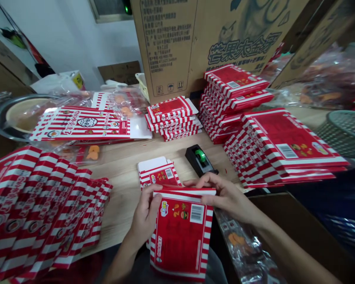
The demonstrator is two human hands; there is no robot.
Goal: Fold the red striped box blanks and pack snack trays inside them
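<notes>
Held upright in front of me is a red-and-white striped cardboard packet [180, 236], its barcode side facing me. My left hand [146, 217] grips its upper left edge, thumb on the face. My right hand [220, 195] pinches the upper right corner along the folded top edge. Just behind it, a smaller-looking striped box [158, 173] with a white flap lies on the table. A black tape dispenser [199, 159] with a green roll stands beyond my right hand.
Overlapping striped packets [47, 213] fan out at left. Stacked packets stand at back centre [173, 116], back right [233, 94] and right [292, 146]. A large carton [171, 47] rises behind. Clear bags of orange pieces [242, 244] lie below my right arm; a green basket [347, 130] sits at right.
</notes>
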